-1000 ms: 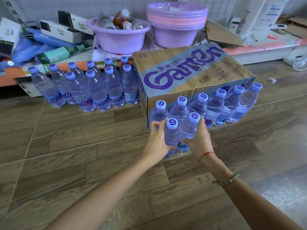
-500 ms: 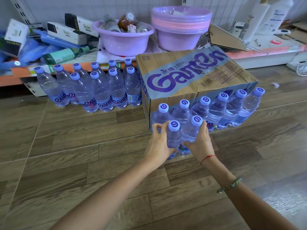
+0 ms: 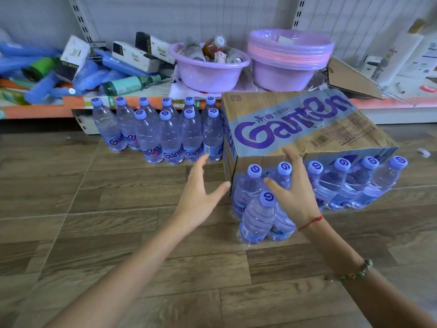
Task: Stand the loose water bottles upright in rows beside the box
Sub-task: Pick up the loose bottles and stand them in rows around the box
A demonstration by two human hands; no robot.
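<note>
- Clear plastic water bottles with purple caps, upright on the wood-look floor [image 3: 94,221]: front pair [image 3: 259,216] stands just in front of the row along the box's near face.
- Second bottle of that pair is mostly hidden behind the right hand; only its lower body shows.
- Near-face row [image 3: 340,183]: six caps visible, bottles touching each other and pressed up to the cardboard box [image 3: 295,129], leaning out in the wide-angle view.
- Left-side group [image 3: 165,136]: two rows beside the box's left face, back row against the shelf base, rightmost bottle just beside the box.
- Right hand [image 3: 295,195]: fingers spread and mostly straight, palm over the front pair's right bottle; thumb points at the front cap. Contact with the bottle: can't tell. Nothing clearly gripped.
- Left hand [image 3: 201,197]: open, fingers spread, in the air left of the box corner, holding nothing, apart from the bottles.
- Right wrist carries a red string [image 3: 311,222]; bead bracelet [image 3: 350,272] further up the forearm.
- Behind, on the low shelf [image 3: 390,102]: purple basin [image 3: 208,72] with bottles inside, stack of purple and pink basins [image 3: 290,58], boxes and blue packs at left, loose cardboard flap at right.
</note>
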